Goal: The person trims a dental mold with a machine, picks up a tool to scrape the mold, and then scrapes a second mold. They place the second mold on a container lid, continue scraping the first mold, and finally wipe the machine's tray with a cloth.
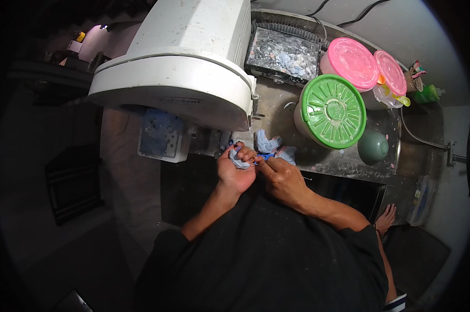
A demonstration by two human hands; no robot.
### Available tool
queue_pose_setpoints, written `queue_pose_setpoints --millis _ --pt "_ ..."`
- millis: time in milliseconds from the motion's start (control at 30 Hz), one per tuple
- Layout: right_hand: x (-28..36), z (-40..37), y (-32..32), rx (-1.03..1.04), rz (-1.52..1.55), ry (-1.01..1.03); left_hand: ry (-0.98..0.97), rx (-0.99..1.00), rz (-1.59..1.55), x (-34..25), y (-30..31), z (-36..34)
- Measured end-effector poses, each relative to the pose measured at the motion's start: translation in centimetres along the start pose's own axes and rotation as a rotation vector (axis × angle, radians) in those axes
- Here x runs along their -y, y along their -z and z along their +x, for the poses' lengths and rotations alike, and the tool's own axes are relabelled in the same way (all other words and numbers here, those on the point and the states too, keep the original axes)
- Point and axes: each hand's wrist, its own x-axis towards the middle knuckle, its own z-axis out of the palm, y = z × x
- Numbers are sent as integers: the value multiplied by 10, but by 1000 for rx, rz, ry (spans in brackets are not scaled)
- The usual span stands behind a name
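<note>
In my left hand [236,174] rests a pale blue-grey plaster piece, apparently a dental cast [239,160], with the fingers curled round it. My right hand [282,178] is closed in a pinch close beside it, on what looks like a slim tool [255,163] whose tip meets the cast's right side. Most of that tool is hidden by the fingers. Just beyond the right hand, a bright blue item [266,155] lies partly covered. Two more pale plaster pieces, one behind [266,141] and one to the right [287,154], sit at the counter's front edge.
A large white machine [172,86] overhangs the left side, above a white-rimmed tub [163,136]. Behind stands a plaster-spattered box [286,54]. On the right are a green-lidded bucket [333,111], pink-lidded tubs [353,63] and a dark green bowl [373,146]. A bare foot [385,218] shows lower right.
</note>
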Motion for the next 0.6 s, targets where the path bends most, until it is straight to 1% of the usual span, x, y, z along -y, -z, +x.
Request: queue_pose_setpoints --millis 133,233,333,500,600 --pt "4 1 2 44 92 -45 -55 -1 -3 4 -4 -3" --pt "1 6 5 51 218 -68 -72 187 3 4 4 3" --pt "-3 8 3 31 307 -89 -161 198 80 9 0 3" --pt "-11 4 2 51 434 -136 -133 226 93 12 1 6" --pt "-10 4 8 104 489 -227 -147 226 145 15 -2 6"
